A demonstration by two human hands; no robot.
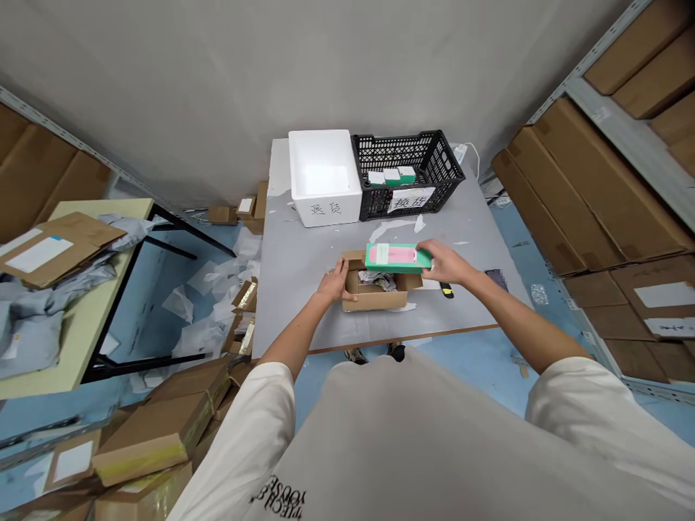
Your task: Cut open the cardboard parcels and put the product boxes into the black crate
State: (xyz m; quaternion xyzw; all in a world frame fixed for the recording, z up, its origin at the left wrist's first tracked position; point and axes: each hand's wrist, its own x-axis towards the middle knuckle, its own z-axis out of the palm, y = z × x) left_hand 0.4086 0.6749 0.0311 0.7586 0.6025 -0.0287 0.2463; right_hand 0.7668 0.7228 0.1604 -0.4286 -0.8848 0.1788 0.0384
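Note:
A small green box with a pink front and a white label (392, 256) is gripped at its right end by my right hand (441, 262). It is held over the back part of an open cardboard box (374, 301) on the table. My left hand (337, 281) clasps the left end of that cardboard box, thumb at the front and fingers over the far side. Inside the box lies crumpled printed paper (381, 280); the held box hides some of its interior. Just right of the cardboard box is a small black and yellow item (446, 290), its kind unclear.
At the table's back stand a white foam bin (326, 210) and a black plastic crate (450, 189) with several green and white boxes. Torn paper scraps (392, 227) lie before them. A side table (65, 387) bears parcels. Cardboard boxes (157, 427) and packaging litter the floor.

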